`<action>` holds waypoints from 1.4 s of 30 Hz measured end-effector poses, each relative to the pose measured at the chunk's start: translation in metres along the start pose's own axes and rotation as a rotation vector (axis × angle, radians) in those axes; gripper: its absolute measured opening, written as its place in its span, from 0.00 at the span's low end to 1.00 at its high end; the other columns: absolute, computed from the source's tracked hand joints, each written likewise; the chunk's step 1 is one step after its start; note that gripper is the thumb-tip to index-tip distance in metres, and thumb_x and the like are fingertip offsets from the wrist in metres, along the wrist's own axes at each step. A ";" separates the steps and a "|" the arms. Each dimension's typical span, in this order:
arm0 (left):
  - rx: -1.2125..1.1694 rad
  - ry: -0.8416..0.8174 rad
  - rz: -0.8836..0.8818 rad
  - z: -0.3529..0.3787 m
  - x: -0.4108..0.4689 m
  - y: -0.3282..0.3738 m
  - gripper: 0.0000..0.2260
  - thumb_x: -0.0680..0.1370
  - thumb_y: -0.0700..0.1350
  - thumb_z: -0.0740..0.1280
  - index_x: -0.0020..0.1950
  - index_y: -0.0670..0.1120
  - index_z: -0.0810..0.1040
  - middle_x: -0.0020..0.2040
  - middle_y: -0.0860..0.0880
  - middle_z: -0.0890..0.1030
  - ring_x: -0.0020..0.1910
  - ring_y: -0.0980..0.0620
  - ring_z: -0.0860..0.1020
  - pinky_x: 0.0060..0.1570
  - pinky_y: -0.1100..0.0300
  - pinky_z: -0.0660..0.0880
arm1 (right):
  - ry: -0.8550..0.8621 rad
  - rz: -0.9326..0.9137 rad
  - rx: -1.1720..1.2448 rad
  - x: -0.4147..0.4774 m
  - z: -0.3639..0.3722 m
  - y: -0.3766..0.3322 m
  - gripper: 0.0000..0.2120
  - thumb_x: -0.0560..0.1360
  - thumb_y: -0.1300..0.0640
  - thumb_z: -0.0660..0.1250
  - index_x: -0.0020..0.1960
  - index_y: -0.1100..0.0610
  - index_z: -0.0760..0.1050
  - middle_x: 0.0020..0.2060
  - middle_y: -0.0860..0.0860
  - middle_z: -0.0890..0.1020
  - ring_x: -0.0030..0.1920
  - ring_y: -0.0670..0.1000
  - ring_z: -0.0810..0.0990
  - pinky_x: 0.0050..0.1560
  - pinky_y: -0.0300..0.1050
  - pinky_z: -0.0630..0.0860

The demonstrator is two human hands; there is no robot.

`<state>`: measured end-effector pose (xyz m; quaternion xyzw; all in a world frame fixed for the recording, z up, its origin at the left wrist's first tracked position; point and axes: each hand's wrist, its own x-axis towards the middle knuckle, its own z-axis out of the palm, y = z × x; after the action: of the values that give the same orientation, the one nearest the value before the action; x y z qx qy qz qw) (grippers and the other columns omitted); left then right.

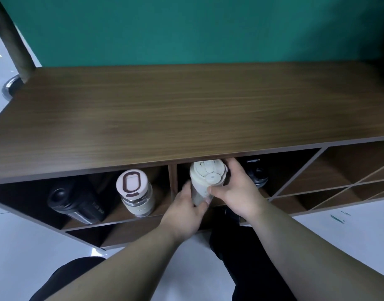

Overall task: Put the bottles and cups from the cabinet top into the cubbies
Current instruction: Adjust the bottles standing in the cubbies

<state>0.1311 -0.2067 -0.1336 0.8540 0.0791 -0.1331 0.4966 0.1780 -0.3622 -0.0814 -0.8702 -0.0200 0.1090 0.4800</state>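
Note:
A cream cup with a flip lid (205,177) stands in the middle cubby just under the cabinet top (186,114). My left hand (186,210) grips its lower body and my right hand (238,190) holds its right side near the lid. A black bottle (257,175) is partly hidden behind my right hand in the same cubby. The left cubby holds a glass bottle with a pink-white lid (135,192) and a black tumbler (73,205). No bottles or cups show on the cabinet top.
A divider (172,181) separates the left and middle cubbies. Diagonal-slatted compartments (338,181) lie to the right. A green wall (197,29) backs the cabinet. A dark post with a round base (11,40) stands at the far left. My dark trousers (241,246) are below.

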 end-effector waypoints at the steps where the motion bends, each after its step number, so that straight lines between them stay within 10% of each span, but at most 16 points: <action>1: 0.043 -0.053 -0.017 -0.001 -0.003 -0.006 0.29 0.80 0.58 0.68 0.79 0.56 0.63 0.71 0.53 0.77 0.70 0.51 0.76 0.71 0.55 0.70 | 0.029 -0.019 -0.063 -0.008 -0.001 -0.003 0.31 0.66 0.59 0.77 0.66 0.50 0.72 0.64 0.48 0.76 0.61 0.46 0.77 0.60 0.42 0.72; 6: 0.284 -0.212 -0.151 -0.028 -0.031 -0.055 0.35 0.74 0.67 0.65 0.79 0.58 0.64 0.71 0.50 0.79 0.70 0.47 0.77 0.70 0.54 0.73 | 0.120 -0.211 -0.302 -0.072 0.022 -0.030 0.25 0.69 0.51 0.71 0.65 0.48 0.72 0.58 0.41 0.71 0.58 0.46 0.72 0.59 0.40 0.69; 11: 0.318 -0.074 -0.241 -0.077 -0.047 -0.095 0.29 0.76 0.58 0.69 0.76 0.54 0.67 0.70 0.50 0.79 0.66 0.48 0.79 0.64 0.58 0.74 | -0.232 -0.160 -0.228 -0.090 0.078 -0.052 0.16 0.68 0.47 0.66 0.55 0.43 0.75 0.48 0.37 0.76 0.47 0.42 0.77 0.54 0.41 0.75; 17: 0.089 0.210 -0.330 -0.091 -0.038 -0.127 0.31 0.71 0.60 0.72 0.71 0.55 0.69 0.69 0.49 0.77 0.62 0.49 0.81 0.60 0.51 0.79 | -0.254 -0.105 -0.206 -0.045 0.132 -0.071 0.38 0.73 0.52 0.71 0.79 0.48 0.59 0.75 0.46 0.66 0.75 0.47 0.67 0.66 0.34 0.60; 26: -0.100 0.262 -0.266 -0.086 -0.016 -0.124 0.53 0.72 0.57 0.75 0.85 0.52 0.42 0.83 0.46 0.58 0.80 0.48 0.63 0.71 0.55 0.66 | -0.199 -0.013 -0.141 -0.004 0.163 -0.078 0.34 0.63 0.47 0.75 0.68 0.43 0.70 0.64 0.45 0.75 0.66 0.48 0.75 0.64 0.45 0.72; 33: -0.093 0.295 -0.189 -0.084 -0.010 -0.138 0.39 0.68 0.63 0.72 0.77 0.62 0.63 0.68 0.52 0.76 0.69 0.53 0.75 0.68 0.47 0.75 | -0.186 0.019 -0.124 0.009 0.173 -0.074 0.30 0.60 0.49 0.72 0.63 0.42 0.72 0.57 0.43 0.82 0.58 0.46 0.81 0.61 0.51 0.78; 42: -0.109 0.275 -0.201 -0.083 -0.010 -0.139 0.38 0.70 0.62 0.72 0.78 0.64 0.61 0.69 0.52 0.76 0.70 0.53 0.72 0.69 0.48 0.73 | -0.165 0.026 -0.123 0.008 0.176 -0.073 0.30 0.61 0.47 0.72 0.63 0.41 0.72 0.57 0.42 0.82 0.57 0.46 0.81 0.60 0.49 0.78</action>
<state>0.0968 -0.0655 -0.2065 0.8239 0.2383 -0.0598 0.5107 0.1545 -0.1754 -0.1125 -0.8863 -0.0547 0.1853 0.4209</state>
